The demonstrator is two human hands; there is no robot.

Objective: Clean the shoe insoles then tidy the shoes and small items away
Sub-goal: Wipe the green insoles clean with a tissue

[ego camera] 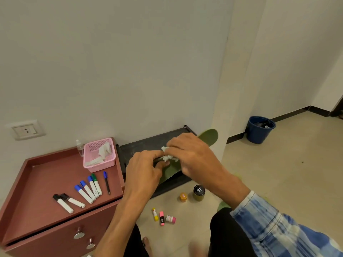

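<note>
A green shoe insole [208, 137] lies slanted over a low black rack [141, 145] against the wall. My left hand [143, 173] pinches the insole's near end and holds it up. My right hand [193, 154] presses a crumpled white tissue [167, 154] against the insole's middle. Part of a second green insole [222, 205] shows on the floor under my right forearm.
A red-brown cabinet [42, 182] on the left carries several markers [87, 190], a pen [106, 182], a pink basket [99, 154] with tissues and a spray bottle [80, 147]. Two jars [199, 192] and small tubes [161, 217] lie on the floor. A blue bucket [259, 129] stands at the right.
</note>
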